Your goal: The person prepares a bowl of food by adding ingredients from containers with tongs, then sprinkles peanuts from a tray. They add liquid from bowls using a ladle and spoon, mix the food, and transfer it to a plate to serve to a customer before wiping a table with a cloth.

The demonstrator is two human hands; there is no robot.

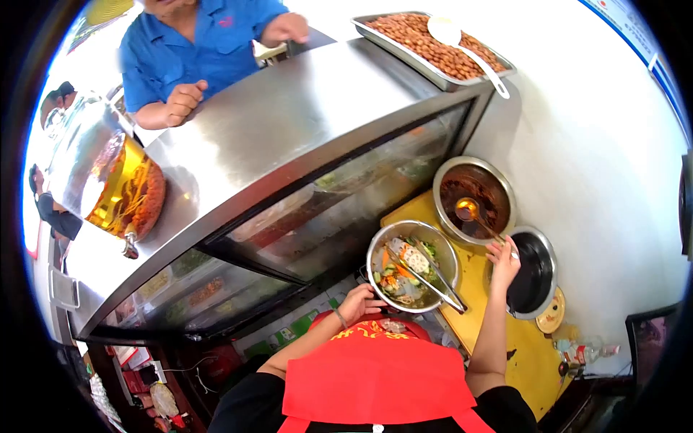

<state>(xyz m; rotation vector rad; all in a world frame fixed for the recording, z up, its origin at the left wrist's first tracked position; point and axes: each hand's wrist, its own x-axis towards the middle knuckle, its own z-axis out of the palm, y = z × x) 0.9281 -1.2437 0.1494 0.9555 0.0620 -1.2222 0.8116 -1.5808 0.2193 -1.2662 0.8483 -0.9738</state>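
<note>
1. Brightly lit overall, most strongly toward the upper left, with background there washed out to white.
2. Marked by broad white glare across the steel counter (pixel 253 130).
3. Pale, near overexposed, along the wall (pixel 585 144); softly shadowed near the tray (pixel 404 58).
4. Dim beneath the counter and at lower left; hazed by reflections on the display glass (pixel 332 195).
5. Glowing amber through the jar (pixel 128 189); glinting orange in the ladle (pixel 468 209).
6. Clear around the bowl (pixel 440 245); bowed by wide-angle distortion, softer outward, black at the corners.
</note>
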